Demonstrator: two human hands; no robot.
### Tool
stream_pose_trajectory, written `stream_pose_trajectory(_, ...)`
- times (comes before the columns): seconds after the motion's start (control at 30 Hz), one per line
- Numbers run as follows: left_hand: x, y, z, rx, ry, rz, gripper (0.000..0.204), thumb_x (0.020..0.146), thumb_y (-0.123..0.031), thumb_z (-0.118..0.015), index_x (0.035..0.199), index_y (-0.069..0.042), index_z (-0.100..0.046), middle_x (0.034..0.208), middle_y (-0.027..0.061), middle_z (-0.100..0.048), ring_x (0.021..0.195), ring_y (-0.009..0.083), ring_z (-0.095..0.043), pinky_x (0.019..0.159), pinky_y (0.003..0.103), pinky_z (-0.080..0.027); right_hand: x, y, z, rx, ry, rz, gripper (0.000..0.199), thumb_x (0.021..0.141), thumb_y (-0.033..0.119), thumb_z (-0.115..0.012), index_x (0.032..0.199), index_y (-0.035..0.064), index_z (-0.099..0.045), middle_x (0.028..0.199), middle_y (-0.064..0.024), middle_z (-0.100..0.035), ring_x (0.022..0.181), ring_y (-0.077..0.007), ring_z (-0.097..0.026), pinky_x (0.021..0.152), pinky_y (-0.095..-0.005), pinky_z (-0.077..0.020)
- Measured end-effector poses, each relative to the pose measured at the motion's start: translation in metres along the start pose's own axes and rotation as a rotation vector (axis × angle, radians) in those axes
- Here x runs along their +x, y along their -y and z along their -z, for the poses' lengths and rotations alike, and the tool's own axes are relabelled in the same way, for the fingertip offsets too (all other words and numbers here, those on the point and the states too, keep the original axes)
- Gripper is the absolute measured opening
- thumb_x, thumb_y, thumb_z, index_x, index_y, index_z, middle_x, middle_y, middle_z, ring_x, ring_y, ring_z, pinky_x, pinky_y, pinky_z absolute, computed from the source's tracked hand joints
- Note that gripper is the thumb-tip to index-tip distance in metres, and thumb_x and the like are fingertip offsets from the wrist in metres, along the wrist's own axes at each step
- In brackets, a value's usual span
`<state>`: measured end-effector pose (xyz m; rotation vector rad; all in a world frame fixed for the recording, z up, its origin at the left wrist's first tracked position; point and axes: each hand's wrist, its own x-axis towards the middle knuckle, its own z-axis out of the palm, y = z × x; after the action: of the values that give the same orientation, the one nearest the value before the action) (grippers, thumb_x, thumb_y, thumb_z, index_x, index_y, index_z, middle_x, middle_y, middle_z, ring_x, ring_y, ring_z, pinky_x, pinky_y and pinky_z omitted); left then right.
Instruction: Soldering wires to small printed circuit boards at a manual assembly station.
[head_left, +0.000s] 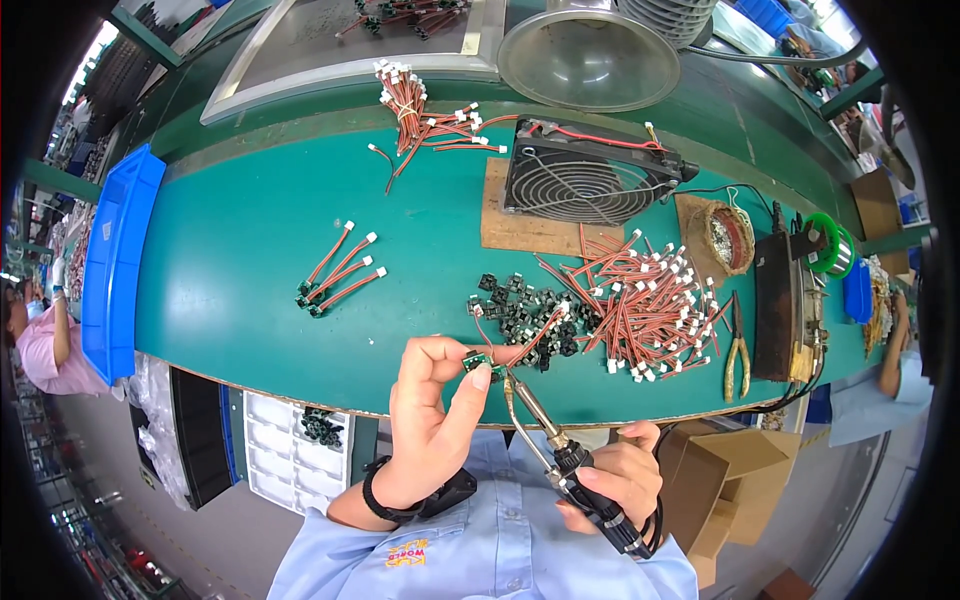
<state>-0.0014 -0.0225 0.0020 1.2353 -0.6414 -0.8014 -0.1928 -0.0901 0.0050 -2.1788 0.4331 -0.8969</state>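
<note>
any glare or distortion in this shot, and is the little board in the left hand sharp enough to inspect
Head view: pale glare on the left part of the green tabletop, bright highlights inside the metal dish; head view: fisheye bows the tabletop's front edge; head view: the board in the left hand is too small to judge fine detail.

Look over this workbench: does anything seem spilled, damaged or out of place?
Nothing looks clearly damaged or spilled. One oddity: a tiny white speck lies alone on the green tabletop, left of the bare left hand, away from the heaped small black components; too small to identify.
</note>
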Motion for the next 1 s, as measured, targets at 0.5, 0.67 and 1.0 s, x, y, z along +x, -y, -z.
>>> stream_pose_trajectory(0.5,-0.0027,-0.0001,0.0006,0.077,0.024,-0.019,0.012,0.09,-0.003,-0.047,0.097,-0.002,-0.037,0.099,0.0196,-0.064,0.092,0.0161,-0.06,0.081,0.027,-0.044,-0.0007,-0.0006,0.0015,0.018,0.009,-0.009,0.038,0.059,0.019,-0.078,0.093,0.0146,-0.063,0.069,0.0026,-0.059,0.057,-0.0113,-0.056,0.08,-0.0312,-0.033)
stream_pose_trajectory(0.67,-0.0022,-0.0025,-0.0012,0.059,0.029,-0.013,0.012,0.09,-0.003,-0.047,0.096,-0.002,-0.037,0.099,0.0198,-0.064,0.092,0.0165,-0.06,0.081,0.027,-0.044,-0.0033,-0.0004,0.0015,-0.023,0.019,0.038,0.042,0.064,0.025,-0.077,0.099,0.0127,-0.058,0.064,0.0008,-0.057,0.055,-0.0141,-0.054,0.077,-0.0369,-0.0333)
stream_pose_trajectory(1.0,-0.0024,-0.0044,-0.0013,0.057,0.016,-0.012,0.012,0.09,-0.002,-0.047,0.096,-0.002,-0.037,0.1,0.0207,-0.063,0.092,0.0165,-0.06,0.083,0.028,-0.042,-0.0085,0.0023,-0.0003,-0.043,0.001,0.011,0.041,0.058,0.021,-0.081,0.095,0.0166,-0.064,0.067,0.0032,-0.057,0.06,-0.0111,-0.055,0.079,-0.0308,-0.0356)
